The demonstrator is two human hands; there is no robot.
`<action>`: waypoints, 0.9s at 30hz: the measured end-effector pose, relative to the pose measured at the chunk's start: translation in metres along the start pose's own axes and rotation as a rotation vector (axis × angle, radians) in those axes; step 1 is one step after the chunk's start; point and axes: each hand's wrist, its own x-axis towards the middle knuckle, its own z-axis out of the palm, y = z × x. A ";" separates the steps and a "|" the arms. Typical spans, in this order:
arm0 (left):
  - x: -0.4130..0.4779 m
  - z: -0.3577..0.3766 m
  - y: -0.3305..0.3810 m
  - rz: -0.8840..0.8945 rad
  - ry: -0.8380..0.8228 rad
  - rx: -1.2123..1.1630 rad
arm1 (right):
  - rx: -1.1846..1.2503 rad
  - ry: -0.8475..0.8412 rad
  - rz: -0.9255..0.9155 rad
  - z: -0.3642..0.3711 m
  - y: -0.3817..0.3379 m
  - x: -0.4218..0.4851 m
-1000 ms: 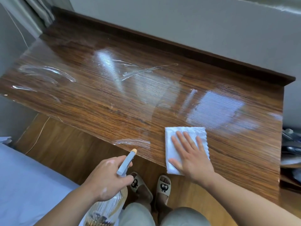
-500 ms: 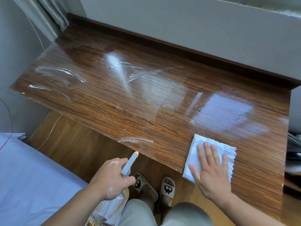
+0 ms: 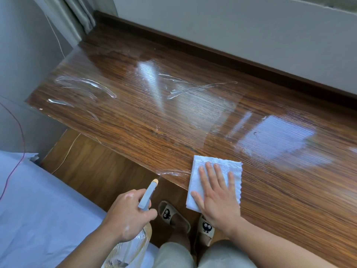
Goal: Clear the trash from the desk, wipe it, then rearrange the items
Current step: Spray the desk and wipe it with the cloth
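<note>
Head view looks down on the right hand (image 3: 218, 198), which lies flat with straight, slightly spread fingers and presses on a white cloth (image 3: 232, 167). This cloth is folded to a small rectangle, has a soft textured surface and a wavy right border, and it sits at the near edge of the desk (image 3: 173, 122), with its near left corner reaching a little over that edge. Left of it, in front of the desk and not above it, the left hand (image 3: 125, 215) grips the neck of a clear spray bottle (image 3: 133, 246); the fingers are curled round it and the grey nozzle with a yellow tip points toward the desk edge. The desk top is dark glossy wood grain with bright reflections, and thin wet streaks (image 3: 201, 88) lie in the far middle, at the far left and just left of the cloth. A low dark ledge (image 3: 212, 53) closes the far side against the pale wall (image 3: 231, 31), and a curtain (image 3: 73, 20) hangs at the far left corner. The wide surface left, right and beyond the cloth shows only wood and streaks. Below the near edge are the wooden floor (image 3: 92, 163), two slippers (image 3: 170, 213) with cartoon faces, and at near left a light blue sheet (image 3: 38, 209) with a thin red cable (image 3: 21, 136) above it.
</note>
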 end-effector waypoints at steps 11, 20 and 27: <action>0.041 -0.078 -0.032 -0.023 0.006 -0.061 | 0.097 -0.083 -0.068 -0.018 -0.136 0.137; 0.079 -0.124 -0.038 0.057 -0.012 -0.019 | 0.073 -0.051 0.034 -0.039 -0.108 0.216; 0.098 -0.132 -0.026 0.116 -0.080 -0.024 | 0.033 -0.005 0.255 -0.026 -0.030 0.117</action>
